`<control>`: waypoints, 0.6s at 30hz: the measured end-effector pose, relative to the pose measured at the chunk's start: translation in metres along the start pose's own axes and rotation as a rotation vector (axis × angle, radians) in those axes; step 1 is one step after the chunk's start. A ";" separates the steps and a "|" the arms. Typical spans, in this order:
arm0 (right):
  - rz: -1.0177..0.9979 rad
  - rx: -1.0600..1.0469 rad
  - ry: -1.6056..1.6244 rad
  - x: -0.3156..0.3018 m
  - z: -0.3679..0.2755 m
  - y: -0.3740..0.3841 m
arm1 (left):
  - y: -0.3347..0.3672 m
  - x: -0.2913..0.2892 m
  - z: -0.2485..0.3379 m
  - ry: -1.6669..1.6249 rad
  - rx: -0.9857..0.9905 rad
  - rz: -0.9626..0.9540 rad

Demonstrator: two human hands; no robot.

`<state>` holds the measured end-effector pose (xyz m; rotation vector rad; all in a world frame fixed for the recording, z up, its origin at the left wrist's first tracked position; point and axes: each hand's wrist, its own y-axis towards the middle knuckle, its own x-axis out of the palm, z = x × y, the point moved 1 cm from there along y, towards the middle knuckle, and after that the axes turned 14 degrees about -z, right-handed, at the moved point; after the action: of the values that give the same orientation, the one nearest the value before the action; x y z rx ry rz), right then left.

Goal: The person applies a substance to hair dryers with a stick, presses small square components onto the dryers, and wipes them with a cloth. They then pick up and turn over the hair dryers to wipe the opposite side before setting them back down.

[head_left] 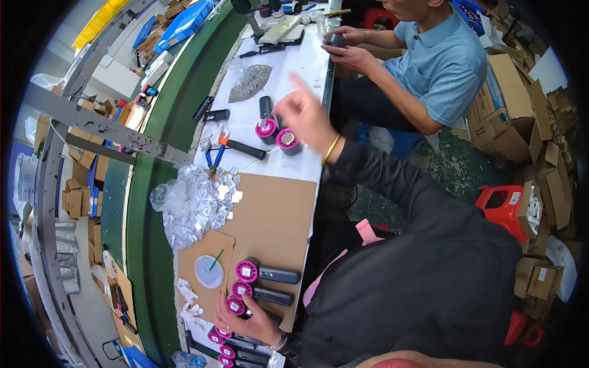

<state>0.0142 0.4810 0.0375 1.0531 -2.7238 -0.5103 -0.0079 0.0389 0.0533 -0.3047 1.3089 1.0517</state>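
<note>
My left hand [248, 322] is closed round the magenta-ringed head [235, 305] of a dark handheld device, shaped like a small hair dryer. Two similar devices [276, 274] lie beside it in a row on the cardboard sheet [270, 208], dark handles pointing right, with small pale squares on their heads. More of them [227, 351] lie below that hand. My right hand [307, 116], blurred by motion, is raised over the table with its index finger stretched out. I see nothing in it. Two more magenta-ringed devices [287, 142] sit just beneath it.
Near the cardboard are a white dish [208, 279] with a green stick, a bag of small white squares [190, 205], a hammer [245, 148] and pliers [215, 161]. A bag of small parts [250, 83] lies farther up. A co-worker [429, 67] sits at upper right, holding a dark part.
</note>
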 end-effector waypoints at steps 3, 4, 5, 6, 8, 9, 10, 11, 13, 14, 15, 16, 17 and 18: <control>0.168 0.163 0.008 -0.085 0.027 0.029 | 0.006 0.001 0.012 -0.018 0.021 -0.019; 0.182 0.194 0.041 -0.107 0.037 0.033 | 0.007 0.003 0.016 -0.028 0.033 -0.024; 0.200 0.224 0.072 -0.123 0.044 0.036 | 0.011 0.007 0.022 -0.031 0.041 -0.025; 0.199 0.224 0.075 -0.124 0.044 0.036 | 0.012 0.008 0.026 -0.024 0.048 -0.029; 0.239 0.213 0.136 -0.117 0.046 0.026 | 0.012 0.010 0.032 -0.007 0.060 -0.036; 0.258 0.209 0.167 -0.110 0.045 0.019 | 0.011 0.009 0.034 -0.001 0.058 -0.036; 0.255 0.212 0.173 -0.102 0.047 0.012 | 0.011 0.009 0.035 0.004 0.052 -0.029; 0.220 0.217 0.187 -0.096 0.049 0.003 | 0.013 0.011 0.038 0.004 0.052 -0.026; 0.146 0.229 0.216 -0.087 0.055 -0.011 | 0.015 0.012 0.043 0.006 0.050 -0.026; 0.146 0.232 0.218 -0.086 0.059 -0.015 | 0.016 0.012 0.046 -0.003 0.039 -0.018; 0.160 0.245 0.232 -0.086 0.064 -0.019 | 0.017 0.012 0.048 -0.013 0.027 -0.009; 0.177 0.259 0.246 -0.086 0.066 -0.023 | 0.017 0.012 0.049 -0.022 0.017 -0.001; 0.194 0.273 0.260 -0.086 0.069 -0.025 | 0.017 0.014 0.048 -0.019 0.018 -0.004; 0.196 0.275 0.262 -0.088 0.071 -0.027 | 0.016 0.016 0.044 -0.045 0.012 0.009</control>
<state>0.0754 0.5398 -0.0417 0.8253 -2.6677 0.0338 0.0062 0.0855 0.0578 -0.2649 1.2770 1.0529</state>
